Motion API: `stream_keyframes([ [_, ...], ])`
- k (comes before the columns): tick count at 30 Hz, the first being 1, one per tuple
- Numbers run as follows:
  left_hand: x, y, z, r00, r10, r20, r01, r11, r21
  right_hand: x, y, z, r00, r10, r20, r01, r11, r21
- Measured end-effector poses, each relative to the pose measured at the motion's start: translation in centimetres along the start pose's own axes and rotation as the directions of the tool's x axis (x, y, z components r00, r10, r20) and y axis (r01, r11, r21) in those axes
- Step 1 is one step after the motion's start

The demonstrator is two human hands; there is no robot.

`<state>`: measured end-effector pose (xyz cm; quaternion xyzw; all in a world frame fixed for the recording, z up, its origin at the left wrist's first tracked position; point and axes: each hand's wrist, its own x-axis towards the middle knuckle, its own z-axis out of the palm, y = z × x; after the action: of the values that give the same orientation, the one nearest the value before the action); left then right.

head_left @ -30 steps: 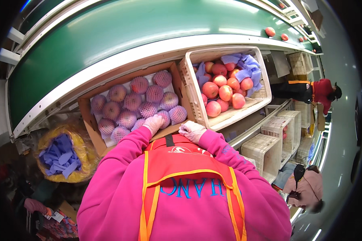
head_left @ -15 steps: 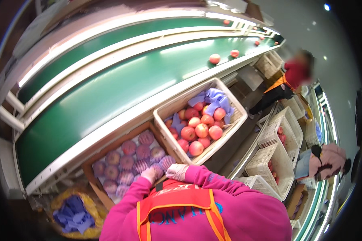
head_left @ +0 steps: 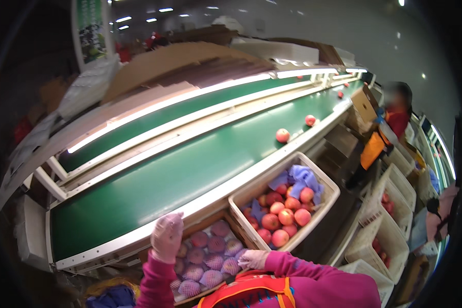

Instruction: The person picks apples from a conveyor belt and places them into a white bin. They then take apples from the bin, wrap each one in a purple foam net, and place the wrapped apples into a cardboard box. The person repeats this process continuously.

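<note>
My left hand, in a pale glove, is raised over the left side of an open carton, near the conveyor's edge. Its fingers are bunched together, and anything between them is hidden. At the carton's near right corner, my gloved right hand is closed, with its fingertips against the netted apples; whether it grips one cannot be made out. Rows of apples in purple-pink foam nets fill the carton. Just right of it stands a cream plastic crate with loose red apples and purple cloth-like pieces.
A green conveyor belt runs behind the carton and crate, carrying a few apples. More crates stand to the right. A co-worker in red is at the far right. Lower left holds a yellow bag with blue-purple material.
My left hand has lifted off the netted apples and moved left and up. My right hand stays by the carton's near right corner. The view has tilted upward.
</note>
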<state>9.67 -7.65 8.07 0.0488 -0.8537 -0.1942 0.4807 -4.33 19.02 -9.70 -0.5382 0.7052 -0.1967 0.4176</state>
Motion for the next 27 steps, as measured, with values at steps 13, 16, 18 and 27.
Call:
stream_keyframes([
  [13, 35.0, -10.4, -8.4, 0.891, -0.357, 0.279, 0.252, 0.902, 0.351, -6.3, 0.3, 0.4, 0.956, 0.177, -0.234, -0.130, 0.970, 0.205],
  [16, 34.8, -9.9, -7.1, 0.877, -0.311, 0.367, 0.177, 0.918, 0.354, -8.3, 0.2, 0.7, 0.925, 0.267, -0.268, -0.209, 0.951, 0.228],
  [18, 34.6, -10.1, -6.9, 0.922, -0.198, 0.332, 0.038, 0.900, 0.434, -8.3, 0.1, 0.8, 0.929, 0.273, -0.252, -0.216, 0.949, 0.231],
  [27, 34.4, -15.5, -17.1, 0.781, 0.513, -0.356, 0.091, 0.471, 0.878, -6.5, -0.4, -0.3, 0.969, 0.166, -0.183, -0.134, 0.975, 0.176],
])
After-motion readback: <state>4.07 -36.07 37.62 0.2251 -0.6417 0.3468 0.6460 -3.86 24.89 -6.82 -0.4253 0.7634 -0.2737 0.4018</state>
